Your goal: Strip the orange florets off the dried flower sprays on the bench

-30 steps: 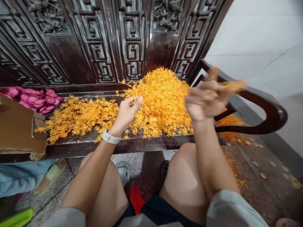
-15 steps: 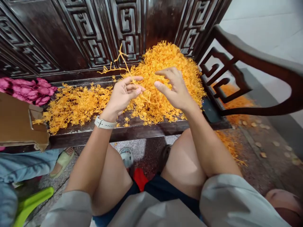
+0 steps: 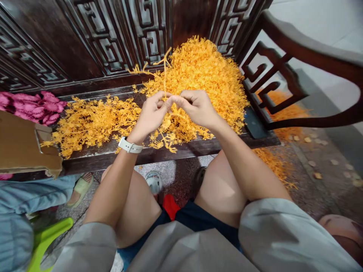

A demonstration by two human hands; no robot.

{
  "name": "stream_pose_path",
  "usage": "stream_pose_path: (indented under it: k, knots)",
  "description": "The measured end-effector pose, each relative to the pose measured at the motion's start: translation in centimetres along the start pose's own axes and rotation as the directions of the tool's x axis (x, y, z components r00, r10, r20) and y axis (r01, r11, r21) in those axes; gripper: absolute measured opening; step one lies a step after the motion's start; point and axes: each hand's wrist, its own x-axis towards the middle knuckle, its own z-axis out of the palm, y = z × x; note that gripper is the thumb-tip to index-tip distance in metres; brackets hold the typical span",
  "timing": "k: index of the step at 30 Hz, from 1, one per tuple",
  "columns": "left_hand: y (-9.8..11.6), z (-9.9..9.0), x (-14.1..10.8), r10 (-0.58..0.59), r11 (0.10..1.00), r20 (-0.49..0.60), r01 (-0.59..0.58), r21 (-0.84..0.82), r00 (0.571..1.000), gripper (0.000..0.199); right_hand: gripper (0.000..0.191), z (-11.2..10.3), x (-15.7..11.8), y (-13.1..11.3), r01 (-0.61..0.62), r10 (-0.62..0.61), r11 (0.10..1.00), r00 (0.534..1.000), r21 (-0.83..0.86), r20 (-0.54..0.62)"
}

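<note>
A yellow branched artificial flower stem (image 3: 165, 73) stands up out of the pinched fingers of my left hand (image 3: 150, 115), over the bench. My right hand (image 3: 200, 109) is closed too, thumb and forefinger pinching at the same stem against the left fingertips. The exact spot between the fingertips is hidden. Beneath the hands, yellow sprigs hang past the bench's front edge; whether they belong to the held stem I cannot tell. Behind and right of my hands rises a big heap of yellow artificial flower sprigs (image 3: 210, 71). A lower spread of yellow sprigs (image 3: 93, 121) lies to the left.
The dark wooden bench (image 3: 187, 148) has a carved back and a curved armrest (image 3: 326, 122). A dark phone-like slab (image 3: 255, 122) lies by the armrest. At left are pink flowers (image 3: 36, 107), a cardboard box (image 3: 25, 145), another person's jeans (image 3: 36, 196) and a green plastic piece (image 3: 51, 241).
My right hand was open and apart; it has moved left and closed at the stem beside my left fingers. The stem has swung more upright, its top shifting right.
</note>
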Motion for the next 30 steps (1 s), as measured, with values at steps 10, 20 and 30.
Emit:
stream_pose_path:
  k: [10,20,30]
  knots:
    - [3.3,-2.2,-1.6,-0.12,0.993,0.372,0.115,0.035,0.92,0.047,0.077,-0.7,-0.6,-2.7,0.012,-0.06,0.979,0.972,0.206,0.229]
    - [3.5,-2.9,-2.3,0.031,0.999,0.066,-0.034,0.04,0.997,0.047,0.069,-10.0,1.0,6.3,-0.186,0.317,0.915,0.879,0.357,-0.356]
    - [1.4,-4.5,-1.1,-0.022,1.0,-0.073,0.024,0.018,0.997,0.03,0.058,-6.8,1.0,5.2,-0.187,0.202,0.964,0.977,0.19,-0.066]
